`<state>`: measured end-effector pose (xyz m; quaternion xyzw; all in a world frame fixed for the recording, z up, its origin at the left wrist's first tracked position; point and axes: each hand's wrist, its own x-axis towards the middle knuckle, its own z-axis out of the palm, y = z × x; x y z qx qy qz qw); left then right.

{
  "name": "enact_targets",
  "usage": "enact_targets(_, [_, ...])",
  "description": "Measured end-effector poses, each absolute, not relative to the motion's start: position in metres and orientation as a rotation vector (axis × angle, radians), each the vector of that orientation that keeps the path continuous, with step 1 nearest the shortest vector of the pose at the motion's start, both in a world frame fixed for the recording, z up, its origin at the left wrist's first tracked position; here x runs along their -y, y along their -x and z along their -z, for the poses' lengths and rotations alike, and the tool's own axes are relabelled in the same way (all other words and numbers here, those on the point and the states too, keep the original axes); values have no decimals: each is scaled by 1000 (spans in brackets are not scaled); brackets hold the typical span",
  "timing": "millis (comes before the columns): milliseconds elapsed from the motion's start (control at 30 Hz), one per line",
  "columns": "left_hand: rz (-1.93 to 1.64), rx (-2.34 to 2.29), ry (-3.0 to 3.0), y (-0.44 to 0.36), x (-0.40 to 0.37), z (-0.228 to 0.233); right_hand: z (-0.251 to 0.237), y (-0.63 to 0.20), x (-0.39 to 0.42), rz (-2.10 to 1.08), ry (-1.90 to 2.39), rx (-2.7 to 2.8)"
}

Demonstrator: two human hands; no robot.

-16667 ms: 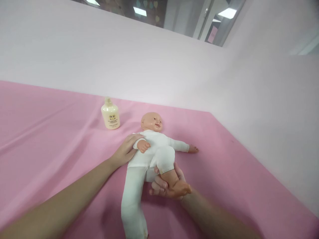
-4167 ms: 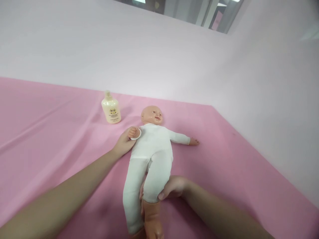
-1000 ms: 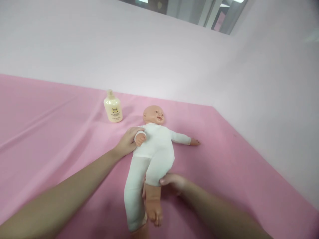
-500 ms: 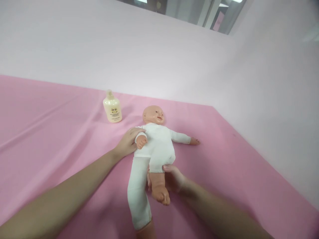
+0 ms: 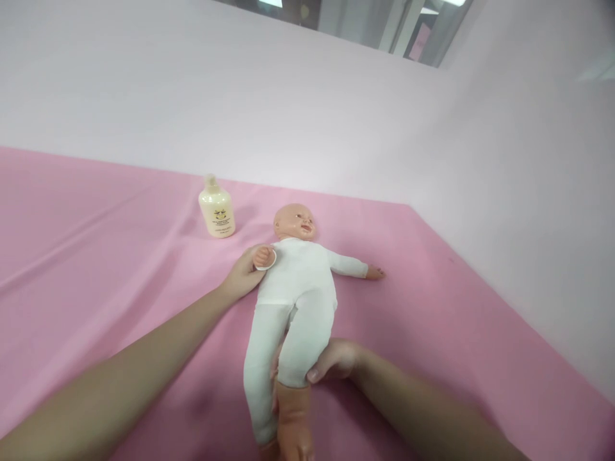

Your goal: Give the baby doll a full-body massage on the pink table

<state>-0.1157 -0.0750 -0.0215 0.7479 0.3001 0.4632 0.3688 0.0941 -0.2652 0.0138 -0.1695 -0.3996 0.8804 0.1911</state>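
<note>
A baby doll (image 5: pixel 298 272) in white clothes lies on its back, its head away from me and turned to the right. My left hand (image 5: pixel 244 274) is closed around the doll's arm on the left, whose small fist shows above my fingers. Lower down, my right hand (image 5: pixel 334 360) wraps around the doll's leg (image 5: pixel 307 342) on the right, thumb on top near the trouser cuff and fingers partly hidden beneath. The other leg lies beside it, with its foot near the bottom edge of the view.
A cream pump bottle (image 5: pixel 218 211) with a dark printed label stands left of the doll's head. Pink cloth (image 5: pixel 408 307) covers the table. A white wall (image 5: pixel 240 96) rises behind, with a window (image 5: pixel 355 25) at the top.
The doll's right-side leg has gone from bent to stretched toward me, my right hand moving down along it. The doll's left-side fist has shifted slightly up and left with my left hand.
</note>
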Motion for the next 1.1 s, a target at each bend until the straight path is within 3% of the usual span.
enact_targets(1100, [-1196,-786,-1940,116,73,27,-7,-95,268,-2473,470,1062])
